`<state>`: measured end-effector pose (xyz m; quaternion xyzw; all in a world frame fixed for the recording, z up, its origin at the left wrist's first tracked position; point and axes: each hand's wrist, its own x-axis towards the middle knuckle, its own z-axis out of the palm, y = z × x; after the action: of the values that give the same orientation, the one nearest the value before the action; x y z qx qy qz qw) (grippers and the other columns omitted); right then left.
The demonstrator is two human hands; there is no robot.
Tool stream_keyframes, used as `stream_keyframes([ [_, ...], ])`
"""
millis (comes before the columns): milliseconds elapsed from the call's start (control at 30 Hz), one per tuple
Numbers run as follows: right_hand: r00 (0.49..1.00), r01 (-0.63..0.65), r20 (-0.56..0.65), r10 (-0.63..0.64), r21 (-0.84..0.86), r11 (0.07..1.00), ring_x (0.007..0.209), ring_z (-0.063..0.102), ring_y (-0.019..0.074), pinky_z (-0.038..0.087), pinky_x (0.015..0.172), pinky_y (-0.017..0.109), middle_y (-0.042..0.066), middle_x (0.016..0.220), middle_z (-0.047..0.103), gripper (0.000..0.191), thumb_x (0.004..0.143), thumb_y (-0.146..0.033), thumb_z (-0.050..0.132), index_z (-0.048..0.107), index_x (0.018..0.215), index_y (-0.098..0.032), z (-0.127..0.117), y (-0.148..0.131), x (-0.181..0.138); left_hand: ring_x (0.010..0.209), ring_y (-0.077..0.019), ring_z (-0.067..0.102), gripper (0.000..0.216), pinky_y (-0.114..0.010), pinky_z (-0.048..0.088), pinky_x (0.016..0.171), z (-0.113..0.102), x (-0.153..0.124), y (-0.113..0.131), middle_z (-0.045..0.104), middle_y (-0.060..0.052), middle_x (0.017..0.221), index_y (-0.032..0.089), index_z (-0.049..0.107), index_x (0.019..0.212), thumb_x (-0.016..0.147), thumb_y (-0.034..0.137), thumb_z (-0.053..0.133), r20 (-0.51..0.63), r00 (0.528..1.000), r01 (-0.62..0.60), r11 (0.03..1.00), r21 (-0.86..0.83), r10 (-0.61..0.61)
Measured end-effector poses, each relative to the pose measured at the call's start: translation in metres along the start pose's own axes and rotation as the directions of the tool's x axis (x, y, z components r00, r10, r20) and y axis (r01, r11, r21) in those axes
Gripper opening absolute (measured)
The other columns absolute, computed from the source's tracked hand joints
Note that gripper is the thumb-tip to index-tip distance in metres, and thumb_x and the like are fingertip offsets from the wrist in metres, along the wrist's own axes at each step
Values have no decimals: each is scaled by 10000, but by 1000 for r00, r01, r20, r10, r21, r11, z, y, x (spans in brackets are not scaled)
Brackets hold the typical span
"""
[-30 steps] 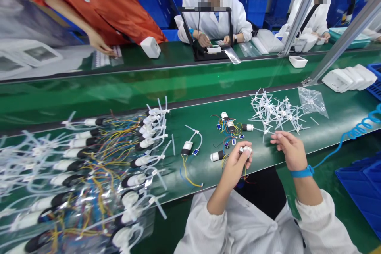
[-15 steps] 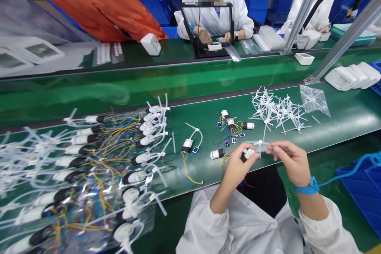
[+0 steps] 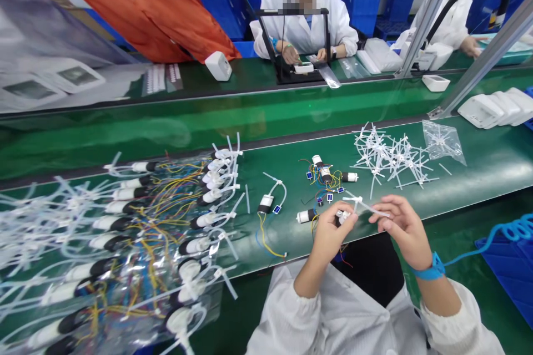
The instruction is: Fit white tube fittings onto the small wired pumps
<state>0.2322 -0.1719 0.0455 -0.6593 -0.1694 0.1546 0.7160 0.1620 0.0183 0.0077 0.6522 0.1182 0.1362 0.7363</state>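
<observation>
Watching remotely through the head camera, I log the left hand (image 3: 327, 233) closed on a small motor (image 3: 343, 217), over the near edge of the green bench (image 3: 287, 238). A whitish end shows between thumb and fingers; the rest is covered. Thin reddish wires (image 3: 343, 258) trail below. A branched tube piece (image 3: 358, 199) stands out from the left fingertips: a white junction with slim, translucent, seemingly soft arms. The right hand (image 3: 400, 224) is half curled, its fingertips at the longest arm; I cannot tell whether they pinch it. That arm, the piece's long axis, slopes rightward and toward the worker; a shorter arm points left, another down to the left hand. The motor's own axis I cannot read. Beyond the hands lie loose motors (image 3: 325, 173), smooth white-and-black cylinders with yellow, blue and red leads. Further right I record a spiky heap of tube pieces (image 3: 402, 159), just beside a crinkled clear bag (image 3: 453, 147). Farthest, past the glossy green divider (image 3: 233, 113), a co-worker in a white coat (image 3: 335, 16) sits behind a black frame (image 3: 327, 36).
</observation>
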Motion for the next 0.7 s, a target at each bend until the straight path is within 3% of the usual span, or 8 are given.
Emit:
stream_keyframes([
  [167,982,-86,161,98,-79,993,772,722,208,620,658,339,83,1066,799,344,1007,-551,788,866,1212,-286,8,17,9,833,-202,662,207,-313,500,812,0,0,1,745,-39,913,210,733,882,950,396,793,53,998,-36,999,3,35],
  [300,993,-56,96,66,-98,994,675,598,167,544,622,323,40,942,707,313,1010,-539,781,899,1166,-295,20,28,13,956,-241,713,178,-336,514,904,2,1,4,778,-52,965,214,738,894,959,374,783,83,995,-61,997,38,58],
  [467,995,-65,67,68,-39,997,686,560,159,497,611,314,44,939,681,253,986,-508,821,906,994,-270,24,29,14,864,-212,670,197,-307,493,827,3,0,2,746,-32,911,205,740,934,994,391,764,111,994,-16,995,98,5],
  [600,996,-85,9,84,111,990,684,580,148,501,615,302,42,940,722,239,911,-487,909,874,904,-250,24,31,17,943,-218,661,317,-310,513,861,-1,-2,-4,730,-53,1067,206,711,1176,1007,469,767,124,992,-7,998,58,0],
  [700,995,-78,-53,89,185,980,659,594,151,502,590,296,41,862,744,271,860,-471,956,847,908,-228,26,36,20,928,-200,637,462,-325,531,866,-3,-5,-8,676,-69,1160,218,594,1414,1086,539,646,139,990,1,1000,0,-1],
])
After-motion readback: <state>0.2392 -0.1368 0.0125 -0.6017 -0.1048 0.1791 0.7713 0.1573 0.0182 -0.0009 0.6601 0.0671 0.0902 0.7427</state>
